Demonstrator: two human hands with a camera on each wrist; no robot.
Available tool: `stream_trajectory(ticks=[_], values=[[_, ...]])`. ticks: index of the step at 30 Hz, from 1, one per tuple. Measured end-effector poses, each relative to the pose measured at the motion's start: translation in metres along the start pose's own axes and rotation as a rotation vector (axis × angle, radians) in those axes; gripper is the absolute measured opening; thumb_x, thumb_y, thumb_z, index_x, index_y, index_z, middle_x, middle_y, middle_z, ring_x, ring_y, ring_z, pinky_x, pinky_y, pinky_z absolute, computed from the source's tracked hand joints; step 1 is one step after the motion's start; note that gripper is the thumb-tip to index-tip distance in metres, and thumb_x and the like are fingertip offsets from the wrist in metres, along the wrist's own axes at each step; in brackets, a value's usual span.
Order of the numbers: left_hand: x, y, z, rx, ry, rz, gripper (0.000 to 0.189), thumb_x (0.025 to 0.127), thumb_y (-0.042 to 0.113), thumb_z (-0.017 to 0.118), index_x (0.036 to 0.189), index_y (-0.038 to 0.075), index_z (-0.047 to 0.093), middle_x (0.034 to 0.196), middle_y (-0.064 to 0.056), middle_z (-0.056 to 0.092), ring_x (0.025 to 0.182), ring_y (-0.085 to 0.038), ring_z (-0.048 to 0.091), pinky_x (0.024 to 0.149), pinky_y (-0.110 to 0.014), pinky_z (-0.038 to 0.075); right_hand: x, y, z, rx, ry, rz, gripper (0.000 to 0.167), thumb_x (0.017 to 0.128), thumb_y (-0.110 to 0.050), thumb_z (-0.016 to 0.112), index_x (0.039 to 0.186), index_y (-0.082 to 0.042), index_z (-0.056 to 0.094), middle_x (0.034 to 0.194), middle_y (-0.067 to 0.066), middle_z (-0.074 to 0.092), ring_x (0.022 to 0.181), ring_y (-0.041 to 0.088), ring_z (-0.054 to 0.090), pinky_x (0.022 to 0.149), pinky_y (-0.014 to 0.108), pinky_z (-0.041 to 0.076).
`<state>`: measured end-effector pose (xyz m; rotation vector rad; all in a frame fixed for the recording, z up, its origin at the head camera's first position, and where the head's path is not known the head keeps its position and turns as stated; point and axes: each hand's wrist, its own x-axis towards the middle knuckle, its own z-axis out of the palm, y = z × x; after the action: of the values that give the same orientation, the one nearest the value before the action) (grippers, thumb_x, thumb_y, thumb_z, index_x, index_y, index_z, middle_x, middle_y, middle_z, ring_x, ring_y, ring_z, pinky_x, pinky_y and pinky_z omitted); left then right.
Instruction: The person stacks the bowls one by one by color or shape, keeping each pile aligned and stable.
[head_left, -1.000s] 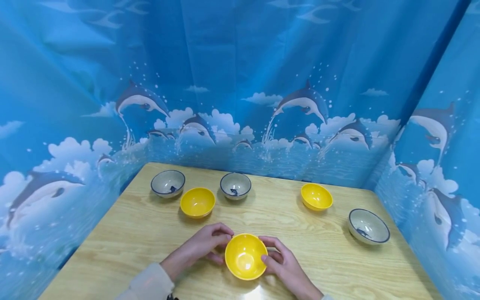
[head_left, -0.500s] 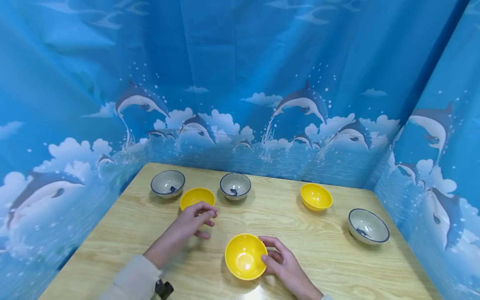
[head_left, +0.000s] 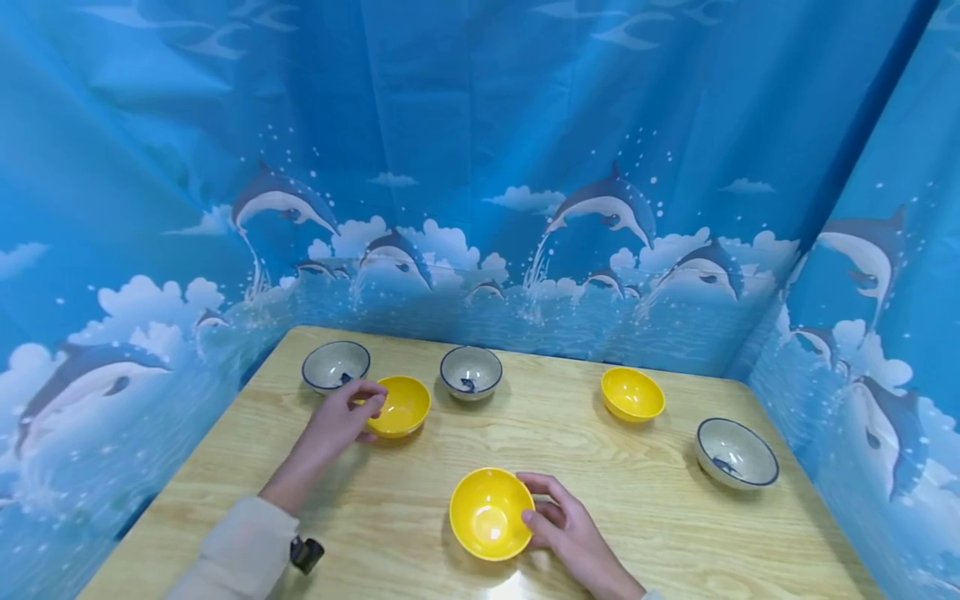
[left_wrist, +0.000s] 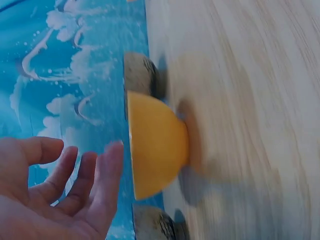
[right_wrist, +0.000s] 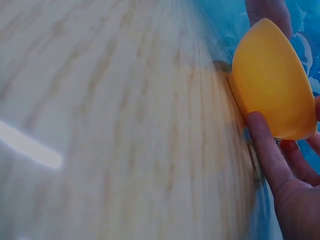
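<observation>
My right hand [head_left: 570, 533] holds the right side of a yellow bowl [head_left: 489, 512] that stands upright near the front, its thumb at the rim. In the right wrist view, one finger presses low against that yellow bowl's outer wall [right_wrist: 272, 82]. My left hand [head_left: 333, 425] is at the left side of a second yellow bowl [head_left: 405, 407], farther back and left. The left wrist view shows the left hand's fingers [left_wrist: 107, 175] spread loosely beside this bowl's rim [left_wrist: 157, 145], with nothing in them; whether a fingertip touches it, I cannot tell.
Grey bowls with dark rims stand at the back left [head_left: 336, 367], back middle [head_left: 471, 372] and right [head_left: 738, 453]. A third yellow bowl [head_left: 633, 393] is at the back right. A blue dolphin-print curtain [head_left: 480, 167] borders the wooden table [head_left: 420, 533].
My left hand has left the front yellow bowl and moved back and left to the second yellow bowl. The right hand and all the bowls have stayed in place.
</observation>
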<state>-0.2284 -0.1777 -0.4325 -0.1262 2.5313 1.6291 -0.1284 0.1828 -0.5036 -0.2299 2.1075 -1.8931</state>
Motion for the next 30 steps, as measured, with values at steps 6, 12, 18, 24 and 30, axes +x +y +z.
stream_trajectory(ticks=[6, 12, 18, 24, 30], values=[[0.004, -0.013, -0.010, 0.159, 0.098, 0.022, 0.038, 0.114, 0.025, 0.058, 0.147, 0.008, 0.060, 0.149, -0.021, 0.061, 0.105, -0.030, 0.068, 0.081, -0.033, 0.066, 0.001, -0.001, 0.001, -0.022, 0.008, 0.010, 0.060, 0.109, -0.025, 0.068, 0.160, -0.004, 0.046, 0.160, 0.025, 0.052, 0.131, 0.025, 0.066, 0.091, 0.031, 0.067], [0.010, -0.024, -0.009, 0.164, 0.120, 0.006, 0.042, 0.112, 0.022, 0.059, 0.151, 0.005, 0.057, 0.152, -0.023, 0.058, 0.093, -0.027, 0.069, 0.075, -0.032, 0.065, 0.001, 0.000, 0.002, -0.033, 0.014, 0.029, 0.060, 0.109, -0.027, 0.068, 0.160, -0.006, 0.046, 0.160, 0.023, 0.052, 0.132, 0.028, 0.065, 0.090, 0.030, 0.067], [0.014, -0.032, -0.004, 0.036, 0.085, -0.029, 0.051, 0.112, 0.020, 0.059, 0.160, 0.006, 0.047, 0.162, -0.024, 0.047, 0.121, -0.037, 0.068, 0.083, -0.034, 0.069, 0.000, -0.001, 0.002, -0.027, 0.018, 0.012, 0.060, 0.109, -0.026, 0.068, 0.160, -0.004, 0.046, 0.160, 0.025, 0.051, 0.130, 0.027, 0.066, 0.089, 0.030, 0.067], [0.019, -0.037, -0.001, -0.025, 0.080, -0.069, 0.057, 0.112, 0.020, 0.060, 0.164, 0.008, 0.042, 0.163, -0.024, 0.044, 0.127, -0.040, 0.064, 0.085, -0.032, 0.069, 0.001, -0.001, 0.003, -0.042, 0.024, 0.012, 0.059, 0.108, -0.025, 0.068, 0.160, -0.006, 0.047, 0.161, 0.023, 0.052, 0.129, 0.025, 0.066, 0.090, 0.030, 0.067], [0.024, -0.044, 0.002, -0.155, 0.053, -0.104, 0.060, 0.112, 0.017, 0.059, 0.167, 0.008, 0.036, 0.163, -0.026, 0.043, 0.135, -0.041, 0.060, 0.090, -0.033, 0.069, 0.001, -0.002, 0.003, -0.048, 0.024, 0.010, 0.058, 0.108, -0.026, 0.068, 0.159, -0.006, 0.048, 0.160, 0.023, 0.052, 0.133, 0.031, 0.064, 0.091, 0.029, 0.067]])
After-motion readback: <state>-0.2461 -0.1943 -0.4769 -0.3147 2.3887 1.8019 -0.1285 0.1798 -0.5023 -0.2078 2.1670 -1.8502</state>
